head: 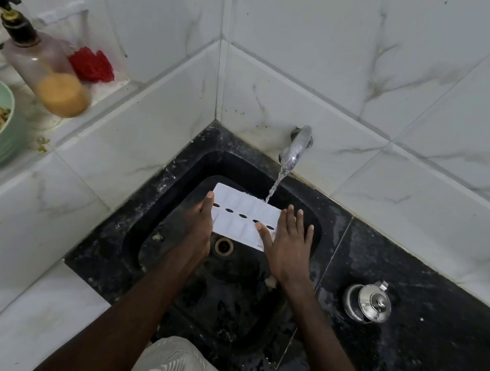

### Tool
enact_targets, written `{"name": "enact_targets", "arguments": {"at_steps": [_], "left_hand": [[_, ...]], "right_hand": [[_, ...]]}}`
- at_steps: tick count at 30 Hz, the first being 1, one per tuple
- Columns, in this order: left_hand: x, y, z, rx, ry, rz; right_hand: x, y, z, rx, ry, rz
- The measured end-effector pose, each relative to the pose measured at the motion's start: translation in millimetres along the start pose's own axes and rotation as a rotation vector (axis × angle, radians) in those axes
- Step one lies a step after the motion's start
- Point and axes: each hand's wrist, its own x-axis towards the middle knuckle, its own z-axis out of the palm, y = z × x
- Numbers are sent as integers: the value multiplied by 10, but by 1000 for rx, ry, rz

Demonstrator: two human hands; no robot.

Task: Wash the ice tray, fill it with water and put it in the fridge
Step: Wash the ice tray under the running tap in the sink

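Ice tray is held low over the black sink, far edge under the tap so water washes it. Right hand lies flat on the right end, fingers spread, to steady it. Left hand holds the left end; I cannot tell its grip.

1 view only: head-worn, wide-angle. It looks forward and steeply down from above the sink. Both forearms enter from the bottom edge, at arm's-length range. The left hand and right hand sit just below frame centre, at the 2 ends of the ice tray. Beyond the hands, the tap and tiled wall corner fill the top half. Far left of the left hand, a green bowl is cut by the frame edge. Right of the right hand stands a steel pot. Tile lines bow toward the edges.
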Motion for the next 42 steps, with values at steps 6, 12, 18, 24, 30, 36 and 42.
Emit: {"name": "enact_targets", "arguments": {"at_steps": [6, 12, 18, 24, 30, 36, 42], "left_hand": [[-42, -27, 109, 70, -53, 7], [-105, -214, 212, -25, -133, -102], [69, -31, 94, 22, -93, -126], [50, -101, 172, 62, -105, -208], [22, -86, 105, -97, -188, -233], [143, -28, 40, -96, -100, -174], [37, -110, 114, -82, -152, -95]], "right_hand": [[73, -249, 45, -34, -28, -71], [133, -539, 96, -55, -53, -274], [212, -365, 49, -119, 13, -132], [299, -645, 80, -75, 8, -223], [176, -774, 133, -43, -63, -405], [-32, -561, 249, -51, -40, -500], [-35, -643, 212, 32, -48, -356]]}}
